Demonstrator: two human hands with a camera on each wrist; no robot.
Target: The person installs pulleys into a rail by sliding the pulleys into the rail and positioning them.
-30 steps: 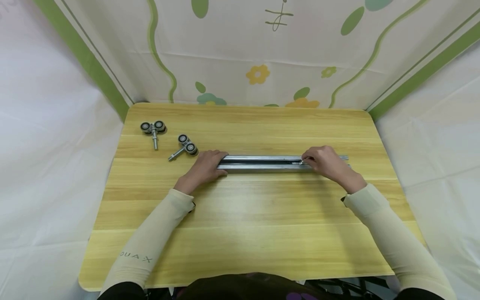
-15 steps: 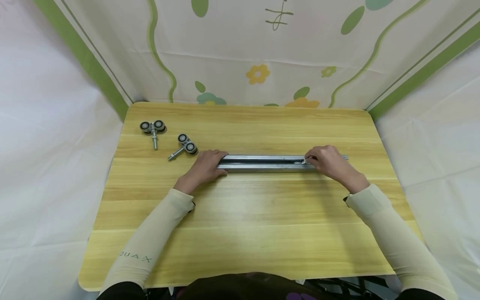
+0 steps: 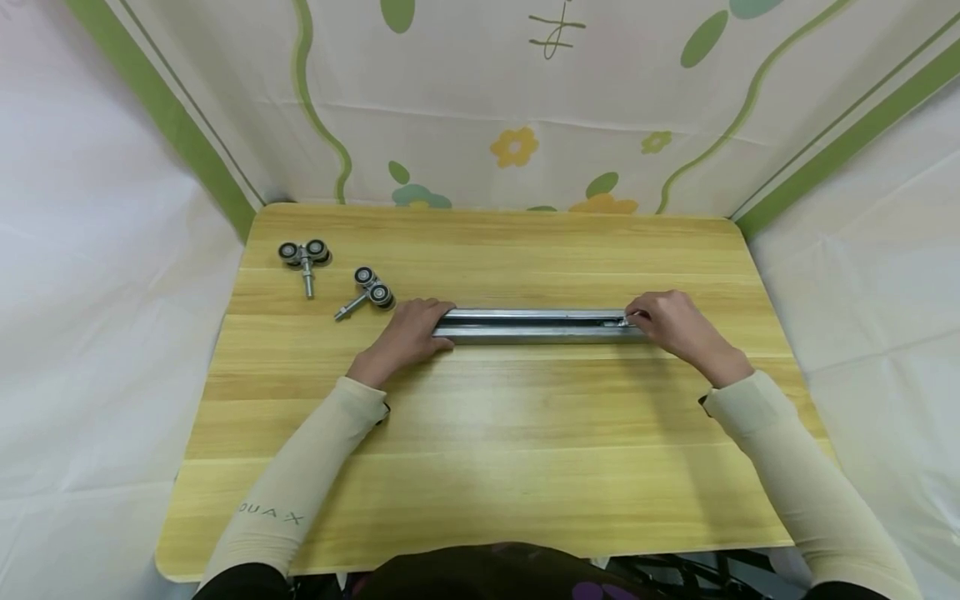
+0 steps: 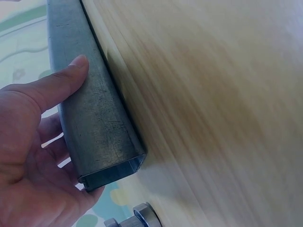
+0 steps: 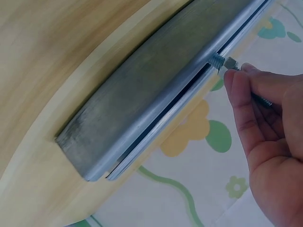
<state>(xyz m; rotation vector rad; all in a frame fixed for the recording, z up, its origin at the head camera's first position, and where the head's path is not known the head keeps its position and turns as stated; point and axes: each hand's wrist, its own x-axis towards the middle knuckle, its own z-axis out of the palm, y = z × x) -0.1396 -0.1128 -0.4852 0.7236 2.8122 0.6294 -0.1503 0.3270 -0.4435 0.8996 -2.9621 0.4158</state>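
A steel slotted rail (image 3: 525, 337) lies across the table with its slot facing up. My left hand (image 3: 408, 333) grips its left end, thumb on the near side wall. In the left wrist view, the thumb presses the side of the rail (image 4: 97, 109) close to its open end. Toward the rail's right part, my right hand (image 3: 672, 325) pinches a threaded bolt (image 5: 218, 60) with a nut, standing out of the slot. Whatever the bolt joins inside the rail is mostly hidden. The right wrist view shows the rail's right end (image 5: 90, 161) beyond the hand.
Two roller trolleys with wheels and bolts lie at the table's back left: one trolley (image 3: 305, 252) farther back, the other trolley (image 3: 371, 288) just beyond my left hand. The wooden table (image 3: 480, 467) meets a patterned cloth wall (image 3: 450, 100) at its back edge.
My right hand has moved right along the rail, and the bolt has slid along the slot with it. My left hand and the rail have stayed in place.
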